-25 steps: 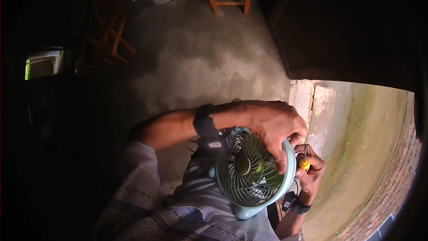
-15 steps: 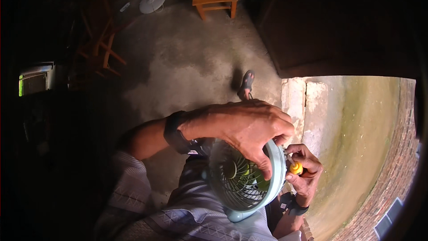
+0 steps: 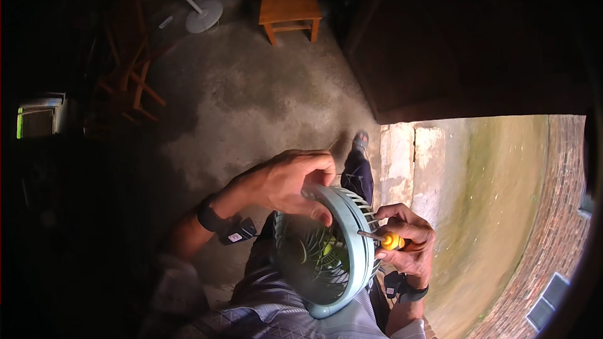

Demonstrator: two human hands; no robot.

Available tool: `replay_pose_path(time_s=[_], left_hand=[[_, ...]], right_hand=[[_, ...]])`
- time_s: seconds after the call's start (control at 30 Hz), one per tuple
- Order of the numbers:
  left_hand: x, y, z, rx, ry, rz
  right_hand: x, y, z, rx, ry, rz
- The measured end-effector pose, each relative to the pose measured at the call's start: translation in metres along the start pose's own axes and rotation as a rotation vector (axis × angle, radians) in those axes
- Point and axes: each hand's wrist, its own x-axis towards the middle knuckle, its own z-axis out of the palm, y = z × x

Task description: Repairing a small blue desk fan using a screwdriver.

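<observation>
A small pale-blue fan (image 3: 355, 229) with a round dark grille sits on my lap, its rim turned partly edge-on. My left hand (image 3: 292, 182) is closed over the top of the rim, thumb on the front and fingers bent behind. On the fan's right side, my right hand (image 3: 414, 238) pinches a screwdriver (image 3: 392, 240) by its yellow handle. The metal shaft points left, with its tip at the seam along the rim. Some right fingers lie close to the rear grille bars; whether they touch them I cannot tell. Greenish blades show through the front grille.
A wooden chair (image 3: 290, 5) stands ahead on the concrete floor (image 3: 251, 94). Farther left are a white round stand base (image 3: 205, 17) and a wooden folding frame (image 3: 141, 85). My sandalled foot (image 3: 360, 141) is in front. A brick wall (image 3: 556, 201) runs outside at right.
The fan has turned and shifted left, showing more of its rim edge and rear bars. My left hand moved left with it. The screwdriver shaft now shows fully, its tip against the rim.
</observation>
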Motion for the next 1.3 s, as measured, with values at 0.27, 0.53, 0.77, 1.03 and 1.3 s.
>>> replay_pose_path(time_s=[0.27,0.53,0.77,1.03,1.3], left_hand=[[-0.021,-0.048,0.033,-0.197,0.053,-0.213],[0.027,-0.093,0.091,-0.525,-0.037,-0.406],[0.073,-0.127,0.18,-0.654,-0.155,-0.513],[0.137,-0.051,0.233,-0.59,-0.236,-0.529],[0.184,-0.067,0.21,-0.531,-0.093,-0.378]], right_hand=[[-0.012,0.017,-0.014,0.035,0.028,0.033],[-0.039,0.057,-0.074,0.163,0.111,0.232],[-0.112,0.111,-0.124,0.164,0.255,0.251],[-0.169,0.085,-0.202,0.131,0.276,0.175],[-0.135,0.124,-0.218,0.219,0.336,0.046]])
